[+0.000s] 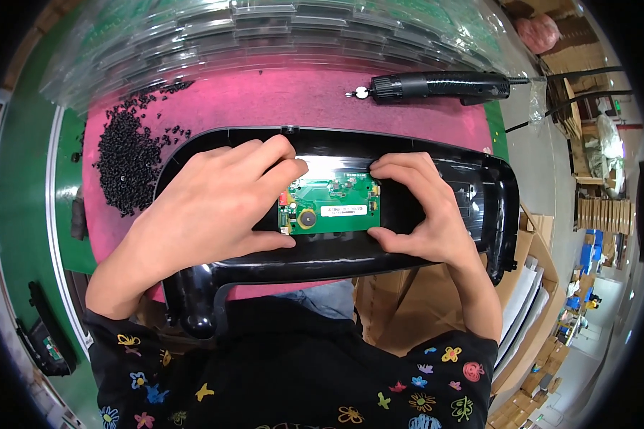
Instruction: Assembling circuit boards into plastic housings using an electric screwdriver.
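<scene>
A small green circuit board (330,202) with a white label and a round gold part lies inside a long black plastic housing (479,200) on a pink mat. My left hand (207,207) grips the board's left edge, fingers above, thumb below. At the board's right edge my right hand (422,207) pinches it between fingers and thumb. Both hands rest on the housing.
A pile of several small black screws (129,164) lies on the pink mat (279,100) at the left. A black electric screwdriver (440,87) lies at the back right. Stacked clear plastic trays (265,36) stand behind. Cardboard boxes (529,286) sit at the right.
</scene>
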`<action>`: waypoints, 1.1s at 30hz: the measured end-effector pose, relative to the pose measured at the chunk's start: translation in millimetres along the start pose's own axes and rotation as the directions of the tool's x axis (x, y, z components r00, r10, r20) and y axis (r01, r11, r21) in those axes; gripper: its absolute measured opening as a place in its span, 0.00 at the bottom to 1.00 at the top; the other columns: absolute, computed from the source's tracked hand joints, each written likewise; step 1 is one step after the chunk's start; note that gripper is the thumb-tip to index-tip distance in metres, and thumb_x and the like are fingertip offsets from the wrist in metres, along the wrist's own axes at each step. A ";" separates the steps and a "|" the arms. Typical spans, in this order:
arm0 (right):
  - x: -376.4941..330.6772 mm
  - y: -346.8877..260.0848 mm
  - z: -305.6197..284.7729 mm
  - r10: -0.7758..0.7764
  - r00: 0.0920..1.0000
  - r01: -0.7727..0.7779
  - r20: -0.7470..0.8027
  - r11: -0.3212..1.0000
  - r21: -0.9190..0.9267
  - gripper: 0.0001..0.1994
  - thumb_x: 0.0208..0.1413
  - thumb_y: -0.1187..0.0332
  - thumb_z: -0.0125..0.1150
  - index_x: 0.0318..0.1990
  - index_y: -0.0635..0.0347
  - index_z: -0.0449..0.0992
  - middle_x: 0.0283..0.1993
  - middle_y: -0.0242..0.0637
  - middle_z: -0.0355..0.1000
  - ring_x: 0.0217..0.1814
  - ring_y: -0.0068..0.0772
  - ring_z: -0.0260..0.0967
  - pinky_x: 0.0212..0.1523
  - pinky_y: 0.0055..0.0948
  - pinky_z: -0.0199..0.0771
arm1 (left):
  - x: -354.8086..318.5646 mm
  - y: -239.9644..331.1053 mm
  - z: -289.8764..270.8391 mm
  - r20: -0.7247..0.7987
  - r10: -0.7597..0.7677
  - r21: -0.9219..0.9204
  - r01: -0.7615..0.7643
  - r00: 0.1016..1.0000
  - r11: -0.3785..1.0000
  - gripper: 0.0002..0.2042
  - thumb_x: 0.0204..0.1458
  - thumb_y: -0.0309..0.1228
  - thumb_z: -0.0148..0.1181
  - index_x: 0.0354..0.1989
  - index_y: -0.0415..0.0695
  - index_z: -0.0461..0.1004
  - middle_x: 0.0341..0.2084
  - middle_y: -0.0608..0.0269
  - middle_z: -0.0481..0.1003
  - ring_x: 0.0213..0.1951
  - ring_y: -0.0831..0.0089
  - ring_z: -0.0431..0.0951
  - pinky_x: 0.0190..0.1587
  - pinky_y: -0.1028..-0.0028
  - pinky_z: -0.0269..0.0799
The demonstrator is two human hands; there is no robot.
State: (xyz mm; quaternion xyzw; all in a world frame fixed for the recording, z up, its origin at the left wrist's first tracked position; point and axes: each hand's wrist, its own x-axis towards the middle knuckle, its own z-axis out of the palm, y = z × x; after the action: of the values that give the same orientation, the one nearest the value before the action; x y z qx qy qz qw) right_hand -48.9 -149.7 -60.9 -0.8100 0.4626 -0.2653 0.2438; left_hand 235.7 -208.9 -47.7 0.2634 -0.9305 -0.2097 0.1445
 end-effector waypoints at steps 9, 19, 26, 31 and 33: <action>1.1 -2.2 0.1 0.033 0.999 -0.033 0.032 0.999 -0.007 0.31 0.32 0.73 0.75 0.51 0.61 0.74 0.53 0.41 0.70 0.56 0.46 0.67 0.58 0.38 0.68 | -3.1 -1.8 0.5 -0.011 0.000 0.009 0.000 1.000 1.000 0.33 0.29 0.35 0.78 0.48 0.41 0.71 0.41 0.62 0.70 0.40 0.61 0.77 0.40 0.66 0.75; 2.6 -5.0 0.9 0.041 0.999 -0.040 0.031 0.999 -0.025 0.31 0.29 0.73 0.75 0.49 0.62 0.74 0.52 0.42 0.71 0.54 0.47 0.68 0.56 0.40 0.69 | -5.6 -3.3 0.2 0.056 -0.028 0.018 0.027 0.998 0.999 0.32 0.34 0.38 0.76 0.50 0.42 0.71 0.44 0.62 0.70 0.44 0.63 0.76 0.43 0.67 0.74; 3.7 -7.7 1.6 0.059 0.998 -0.058 0.036 0.997 -0.046 0.31 0.29 0.74 0.75 0.49 0.62 0.74 0.52 0.44 0.71 0.54 0.47 0.68 0.56 0.40 0.69 | -9.7 -6.4 2.5 0.008 0.014 0.035 -0.015 1.000 0.999 0.32 0.36 0.38 0.76 0.51 0.40 0.71 0.44 0.62 0.70 0.44 0.65 0.76 0.43 0.68 0.74; 5.8 -8.5 3.1 0.066 0.997 -0.063 0.039 0.996 -0.070 0.32 0.29 0.74 0.75 0.49 0.62 0.74 0.52 0.44 0.71 0.54 0.48 0.69 0.56 0.40 0.69 | -10.8 -8.6 1.5 0.015 0.011 0.024 -0.011 1.000 1.000 0.32 0.36 0.38 0.76 0.50 0.40 0.71 0.44 0.62 0.69 0.43 0.65 0.76 0.43 0.68 0.74; 6.5 -8.4 4.3 0.059 0.997 -0.056 0.039 0.996 -0.066 0.32 0.28 0.74 0.75 0.49 0.62 0.74 0.52 0.44 0.71 0.54 0.48 0.68 0.56 0.40 0.69 | -12.3 -10.4 1.7 0.014 0.025 -0.001 -0.025 1.000 1.000 0.31 0.37 0.38 0.75 0.50 0.39 0.71 0.44 0.62 0.69 0.43 0.65 0.75 0.43 0.67 0.74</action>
State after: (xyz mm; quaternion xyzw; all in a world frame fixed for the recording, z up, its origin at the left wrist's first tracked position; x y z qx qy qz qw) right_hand -38.0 -151.0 -57.4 -0.8091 0.4890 -0.2263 0.2346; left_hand 249.6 -209.6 -56.0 0.2499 -0.9347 -0.2100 0.1406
